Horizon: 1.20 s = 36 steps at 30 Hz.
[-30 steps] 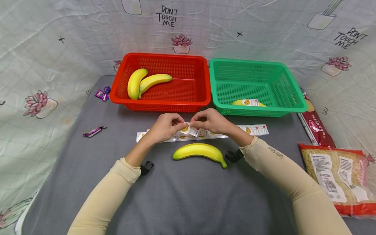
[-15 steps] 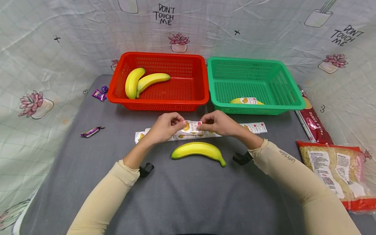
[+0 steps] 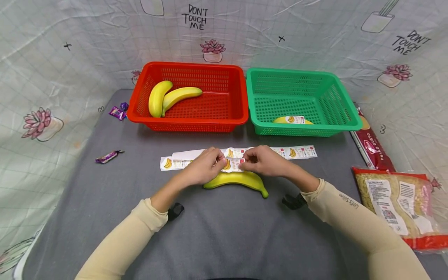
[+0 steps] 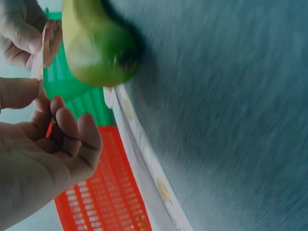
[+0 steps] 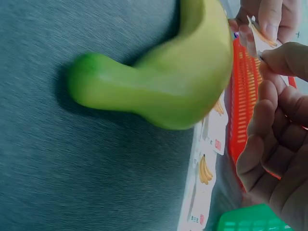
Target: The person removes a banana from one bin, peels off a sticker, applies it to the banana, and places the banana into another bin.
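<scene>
Between my two hands stretches a white sticker with a banana picture. The thumb and forefinger of my left hand pinch its left end, and those of my right hand pinch the right end. It is seen nearly edge-on in the left wrist view, above the table. Just below it in the head view lies a single yellow banana with green tips, its far edge partly covered by the left hand and sticker. Behind the hands, strips of the same stickers run across the table, partly hidden by both hands.
A red basket holding two bananas stands at the back. Beside it, a green basket contains one banana bearing a sticker. Wrapped candies lie at left. At right are a dark red packet and a clear bag of grain-like food.
Both hands have brought the sticker toward me, from over the strips to the banana's far edge. The right hand earlier shifted right, and the sticker now spans flat between the hands.
</scene>
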Each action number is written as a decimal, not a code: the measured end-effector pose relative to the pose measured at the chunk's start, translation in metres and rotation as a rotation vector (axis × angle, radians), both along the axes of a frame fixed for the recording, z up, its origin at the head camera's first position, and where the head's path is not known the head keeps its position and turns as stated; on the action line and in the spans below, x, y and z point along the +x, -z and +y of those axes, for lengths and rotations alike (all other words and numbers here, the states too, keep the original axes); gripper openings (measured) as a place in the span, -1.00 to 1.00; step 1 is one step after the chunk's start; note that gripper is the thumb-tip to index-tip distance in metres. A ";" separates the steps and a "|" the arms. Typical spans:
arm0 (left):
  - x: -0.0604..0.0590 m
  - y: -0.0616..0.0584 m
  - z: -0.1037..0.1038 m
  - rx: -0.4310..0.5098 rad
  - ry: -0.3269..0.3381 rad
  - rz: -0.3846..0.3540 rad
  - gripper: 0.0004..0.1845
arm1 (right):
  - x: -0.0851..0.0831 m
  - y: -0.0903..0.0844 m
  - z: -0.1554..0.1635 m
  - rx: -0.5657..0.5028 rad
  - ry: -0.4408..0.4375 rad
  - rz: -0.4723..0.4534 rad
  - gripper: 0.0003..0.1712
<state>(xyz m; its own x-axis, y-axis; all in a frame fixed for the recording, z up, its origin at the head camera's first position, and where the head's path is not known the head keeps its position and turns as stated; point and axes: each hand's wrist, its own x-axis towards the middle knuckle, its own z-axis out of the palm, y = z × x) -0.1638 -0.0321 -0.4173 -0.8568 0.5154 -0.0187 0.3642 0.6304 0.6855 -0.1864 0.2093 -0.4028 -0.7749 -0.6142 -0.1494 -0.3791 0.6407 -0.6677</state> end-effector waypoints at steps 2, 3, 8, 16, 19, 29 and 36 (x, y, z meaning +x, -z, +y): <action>0.006 0.001 0.003 -0.033 0.002 0.004 -0.84 | 0.005 0.001 0.001 0.015 0.002 0.003 -0.70; 0.008 0.002 0.005 -0.049 0.004 0.005 -0.84 | 0.007 0.001 0.001 0.023 0.002 0.002 -0.70; 0.015 0.008 0.009 -0.106 -0.006 0.004 -0.85 | 0.015 0.005 0.000 0.056 0.014 0.008 -0.69; 0.016 0.017 0.011 -0.127 -0.009 0.013 -0.86 | 0.020 0.011 -0.007 0.134 0.055 0.110 -0.66; 0.016 0.020 0.011 -0.117 -0.010 0.020 -0.86 | 0.021 0.012 -0.008 0.154 0.077 0.123 -0.69; 0.016 0.022 0.009 -0.033 -0.067 0.032 -0.75 | 0.021 0.011 -0.007 0.178 0.089 0.088 -0.69; 0.025 0.015 0.014 -0.104 -0.070 0.087 -0.84 | 0.022 0.010 -0.006 0.170 0.097 0.093 -0.70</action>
<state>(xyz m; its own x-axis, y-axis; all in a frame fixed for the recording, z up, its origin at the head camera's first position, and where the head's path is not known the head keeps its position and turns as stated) -0.1392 -0.0184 -0.4319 -0.8913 0.4534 0.0068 0.3720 0.7225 0.5827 -0.1646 0.2038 -0.4123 -0.8444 -0.5083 -0.1694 -0.3653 0.7775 -0.5119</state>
